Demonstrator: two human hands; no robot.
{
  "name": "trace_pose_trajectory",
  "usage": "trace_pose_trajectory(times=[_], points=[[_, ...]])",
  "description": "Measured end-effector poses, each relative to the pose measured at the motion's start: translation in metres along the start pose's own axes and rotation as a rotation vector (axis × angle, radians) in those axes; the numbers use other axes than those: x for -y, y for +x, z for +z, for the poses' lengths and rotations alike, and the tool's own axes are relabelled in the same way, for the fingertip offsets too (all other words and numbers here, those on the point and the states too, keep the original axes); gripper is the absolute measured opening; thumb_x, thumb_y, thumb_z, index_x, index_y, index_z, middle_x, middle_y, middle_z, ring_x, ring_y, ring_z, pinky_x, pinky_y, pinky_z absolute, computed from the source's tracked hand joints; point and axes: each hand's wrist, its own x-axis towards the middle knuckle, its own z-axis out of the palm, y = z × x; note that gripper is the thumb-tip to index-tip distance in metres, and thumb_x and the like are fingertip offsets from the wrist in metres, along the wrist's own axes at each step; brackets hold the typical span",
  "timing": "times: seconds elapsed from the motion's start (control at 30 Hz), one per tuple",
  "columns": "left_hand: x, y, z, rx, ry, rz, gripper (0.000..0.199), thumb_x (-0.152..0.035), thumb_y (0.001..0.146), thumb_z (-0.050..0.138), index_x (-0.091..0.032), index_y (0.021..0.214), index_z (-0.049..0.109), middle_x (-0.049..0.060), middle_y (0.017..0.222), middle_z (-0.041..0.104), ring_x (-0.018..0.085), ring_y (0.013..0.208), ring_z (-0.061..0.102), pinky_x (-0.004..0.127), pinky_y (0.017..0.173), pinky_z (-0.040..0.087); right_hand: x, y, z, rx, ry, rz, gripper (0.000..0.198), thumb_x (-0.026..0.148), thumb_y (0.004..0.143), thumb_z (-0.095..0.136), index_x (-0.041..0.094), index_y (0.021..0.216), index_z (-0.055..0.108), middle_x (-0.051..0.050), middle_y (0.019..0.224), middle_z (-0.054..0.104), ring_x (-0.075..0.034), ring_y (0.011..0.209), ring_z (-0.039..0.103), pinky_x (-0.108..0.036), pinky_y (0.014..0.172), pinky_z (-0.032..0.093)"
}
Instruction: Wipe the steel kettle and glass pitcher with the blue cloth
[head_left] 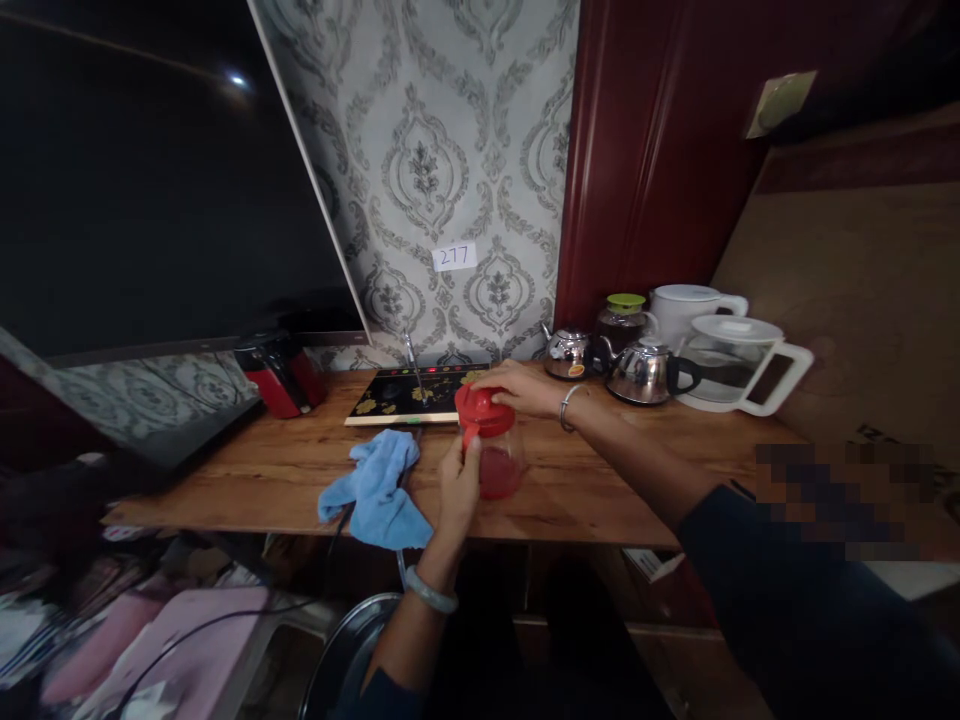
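**Red-lidded jar held at the near tabletop edge, lid under hand**

The glass jar (pixel 501 462) stood near the front middle of the tabletop (pixel 600 490). The left hand (pixel 459 487) gripped its side; the right hand (pixel 525 388) lay closed over the red lid (pixel 480 408). Judged step: working the lid. Next move calls for steadying the jar while turning. A blue cloth (pixel 379 485) lay just left.

blue cloth (pixel 379 488) | steel kettle (pixel 646 370) | white jug (pixel 739 364) | black tray (pixel 409 393)
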Motion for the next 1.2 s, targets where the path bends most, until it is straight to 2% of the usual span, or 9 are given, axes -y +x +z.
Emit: trace_pose_trajectory(times=[0.2, 0.47, 0.57, 0.7, 0.87, 0.93, 1.0, 1.07, 1.2], points=[[-0.002, -0.001, 0.002, -0.021, 0.076, 0.027, 0.041, -0.057, 0.087, 0.053, -0.018, 0.076, 0.061, 0.000, 0.069, 0.058, 0.013, 0.066, 0.051, 0.024, 0.062, 0.040, 0.008, 0.006, -0.011, 0.117, -0.127, 0.011, 0.042, 0.002, 0.083, 0.053, 0.024, 0.115, 0.070, -0.005, 0.117, 0.071, -0.021, 0.103, 0.057, -0.038, 0.094, 0.043], [-0.001, -0.003, 0.005, -0.048, 0.073, 0.040, 0.041, -0.055, 0.089, 0.051, -0.018, 0.078, 0.062, 0.001, 0.072, 0.060, 0.014, 0.069, 0.053, 0.024, 0.065, 0.042, 0.017, 0.016, -0.023, 0.240, -0.271, -0.012, 0.030, 0.006, 0.083, 0.059, 0.022, 0.106, 0.069, -0.007, 0.107, 0.069, -0.023, 0.097, 0.053, -0.032, 0.079, 0.042], [-0.001, -0.003, 0.006, -0.061, 0.079, 0.035, 0.041, -0.056, 0.089, 0.050, -0.018, 0.082, 0.064, 0.001, 0.076, 0.063, 0.015, 0.072, 0.055, 0.026, 0.069, 0.043, 0.017, 0.016, -0.028, 0.203, -0.304, -0.036, 0.019, 0.011, 0.086, 0.061, 0.021, 0.101, 0.068, -0.007, 0.100, 0.067, -0.022, 0.095, 0.054, -0.032, 0.079, 0.042], [-0.002, -0.004, 0.007, -0.062, 0.072, 0.035, 0.041, -0.055, 0.089, 0.048, -0.018, 0.090, 0.066, 0.003, 0.081, 0.065, 0.016, 0.077, 0.057, 0.027, 0.071, 0.043, 0.012, 0.006, -0.030, 0.042, -0.283, -0.015, 0.016, 0.016, 0.089, 0.060, 0.019, 0.103, 0.066, -0.008, 0.102, 0.066, -0.022, 0.097, 0.056, -0.033, 0.083, 0.042], [0.000, -0.005, 0.006, -0.083, 0.106, 0.024, 0.040, -0.056, 0.087, 0.050, -0.019, 0.078, 0.063, 0.000, 0.069, 0.058, 0.015, 0.067, 0.052, 0.026, 0.065, 0.040, -0.010, -0.026, -0.029, -0.290, -0.133, 0.181, 0.021, 0.020, 0.091, 0.052, 0.017, 0.108, 0.064, -0.009, 0.105, 0.069, -0.022, 0.094, 0.061, -0.033, 0.083, 0.045], [0.001, -0.005, 0.005, -0.082, 0.109, 0.018, 0.040, -0.057, 0.087, 0.051, -0.020, 0.075, 0.062, -0.001, 0.065, 0.054, 0.014, 0.065, 0.049, 0.025, 0.063, 0.038, -0.021, -0.046, -0.024, -0.356, -0.077, 0.312, 0.024, 0.023, 0.092, 0.049, 0.017, 0.110, 0.064, -0.008, 0.100, 0.071, -0.021, 0.087, 0.064, -0.031, 0.079, 0.047], [0.003, -0.004, 0.004, -0.082, 0.089, 0.014, 0.040, -0.057, 0.086, 0.053, -0.020, 0.075, 0.062, -0.001, 0.065, 0.054, 0.014, 0.065, 0.049, 0.025, 0.063, 0.038, -0.031, -0.068, -0.014, -0.303, -0.104, 0.481, 0.024, 0.026, 0.091, 0.051, 0.017, 0.107, 0.066, -0.008, 0.095, 0.073, -0.021, 0.082, 0.065, -0.030, 0.074, 0.047], [0.004, -0.004, 0.003, -0.081, 0.064, 0.010, 0.040, -0.058, 0.085, 0.054, -0.020, 0.076, 0.062, -0.001, 0.065, 0.055, 0.015, 0.066, 0.050, 0.025, 0.063, 0.039, -0.037, -0.090, 0.001, -0.177, -0.178, 0.618, 0.025, 0.027, 0.088, 0.055, 0.015, 0.106, 0.068, -0.010, 0.096, 0.074, -0.022, 0.083, 0.066, -0.030, 0.072, 0.046], [0.006, -0.004, 0.002, -0.075, 0.025, 0.013, 0.039, -0.057, 0.084, 0.058, -0.019, 0.075, 0.061, -0.001, 0.066, 0.055, 0.014, 0.066, 0.051, 0.024, 0.062, 0.040, -0.040, -0.126, 0.034, 0.054, -0.330, 0.742, 0.024, 0.028, 0.088, 0.058, 0.015, 0.104, 0.069, -0.013, 0.101, 0.074, -0.026, 0.089, 0.068, -0.030, 0.073, 0.045]])
